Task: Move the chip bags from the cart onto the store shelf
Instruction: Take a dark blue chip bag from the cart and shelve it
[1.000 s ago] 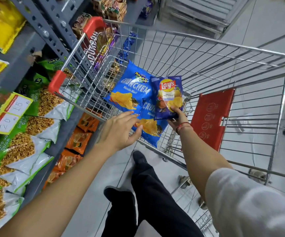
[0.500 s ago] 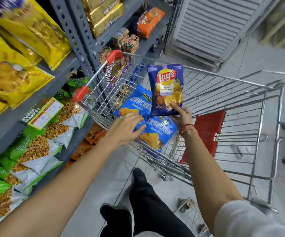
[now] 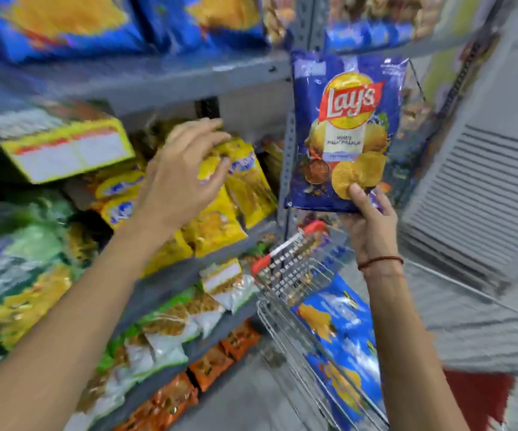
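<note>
— Holding the Lays bag (image 3: 344, 132) upright by its bottom edge, your right hand (image 3: 372, 225) has thumb in front and fingers pinched behind, so keep that grip firm while you carry it across. Where does it go?

— Use the grey upright post (image 3: 285, 169) as your mark. The bag hangs just right of it, above the cart (image 3: 285, 269); the shelf (image 3: 208, 262) space lies left of it. Your left hand (image 3: 183, 175) is open, grasping nothing, spread over the yellow packets (image 3: 242, 185) left of the post.

— Is it touching them?

— The blur makes that hard to tell. Part them to clear a gap, then slide the bag in base first. More blue chip bags (image 3: 341, 346) wait in the cart, below the post.
</note>
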